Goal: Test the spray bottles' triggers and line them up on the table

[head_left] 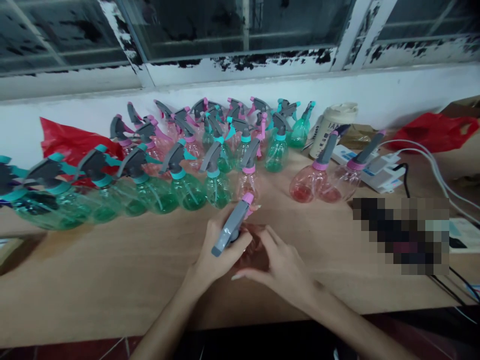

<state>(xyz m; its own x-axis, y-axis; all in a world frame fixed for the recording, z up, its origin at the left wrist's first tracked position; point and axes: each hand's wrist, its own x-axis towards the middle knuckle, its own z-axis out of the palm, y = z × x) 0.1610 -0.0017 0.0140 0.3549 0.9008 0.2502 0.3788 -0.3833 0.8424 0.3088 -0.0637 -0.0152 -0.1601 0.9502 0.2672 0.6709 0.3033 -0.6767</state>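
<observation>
My left hand point(217, 252) is closed around the grey and pink trigger head point(231, 225) of a pink spray bottle point(252, 246). My right hand point(279, 262) wraps the bottle's clear pink body, which rests on the wooden table point(112, 270). Just beyond my hands stands a row of green spray bottles point(150, 192) with teal collars, and behind it a cluster of pink and green bottles point(225, 130) against the white wall.
Two pink spray bottles point(326, 180) lie tilted to the right. A cream plastic jar point(332, 125), a white power strip point(378, 172) with cables, and red plastic bags point(431, 130) sit at the right; another red bag point(71, 142) at the left. A pixelated patch covers the right table area.
</observation>
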